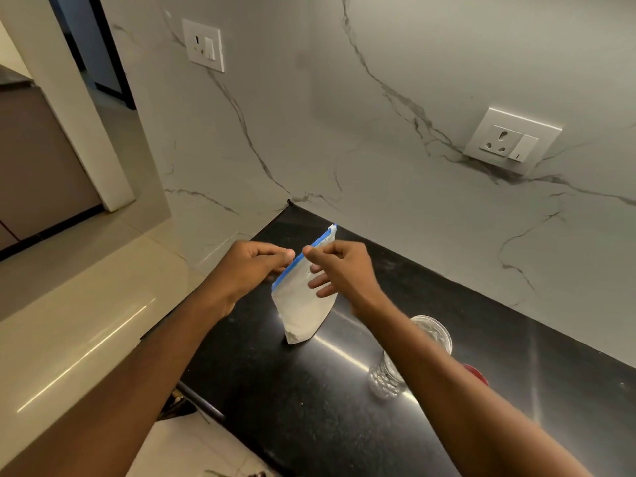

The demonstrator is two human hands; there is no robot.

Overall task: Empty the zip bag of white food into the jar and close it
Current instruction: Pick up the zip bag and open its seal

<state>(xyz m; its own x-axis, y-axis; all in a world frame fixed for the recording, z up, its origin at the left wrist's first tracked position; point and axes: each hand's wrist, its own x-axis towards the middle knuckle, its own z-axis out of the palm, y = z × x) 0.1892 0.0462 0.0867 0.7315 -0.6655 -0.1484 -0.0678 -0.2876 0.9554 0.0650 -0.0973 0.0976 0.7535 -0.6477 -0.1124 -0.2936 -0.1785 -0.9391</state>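
Observation:
A clear zip bag (303, 309) with a blue zip strip holds white powdery food in its lower part and stands on its bottom corner on the black counter (309, 401). My left hand (254, 266) pinches the zip edge from the left. My right hand (339, 268) pinches the same edge from the right, its lower fingers spread against the bag. A clear glass jar (409, 359) with no lid on stands right of the bag, partly hidden by my right forearm. A red lid (478, 373) peeks out behind that forearm.
A marble wall rises right behind the counter, with a socket (511, 141) at the right and another (203, 45) higher at the left. The counter's left edge drops to a tiled floor. A dark handle (201, 401) shows below the counter edge.

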